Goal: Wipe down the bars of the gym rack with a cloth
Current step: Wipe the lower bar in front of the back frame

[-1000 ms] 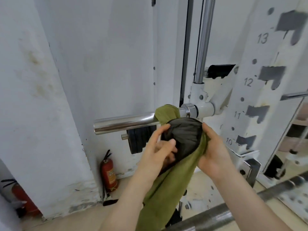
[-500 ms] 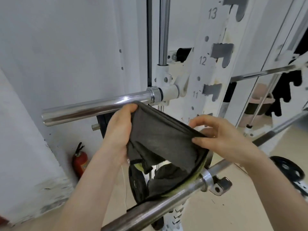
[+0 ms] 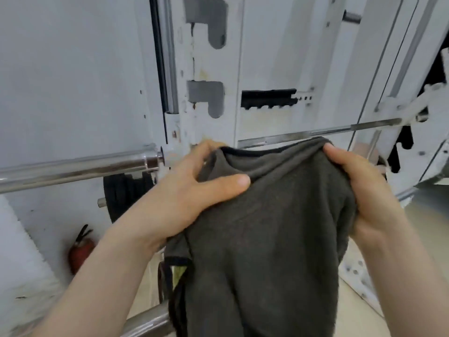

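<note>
Now both hands, left hand and right hand, clutch the top edge of a dark grey, black-hemmed cloth that hangs slack before the white rack's chrome bar.

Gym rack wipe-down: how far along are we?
Done: nothing provable; the chrome bar on the left looks shiny, but that does not show it was wiped.
In hand: left hand and right hand grip the grey cloth, spread between them and off every bar.
Left: apparently the thin bar just behind the cloth and the lower bar at the bottom edge.
</note>
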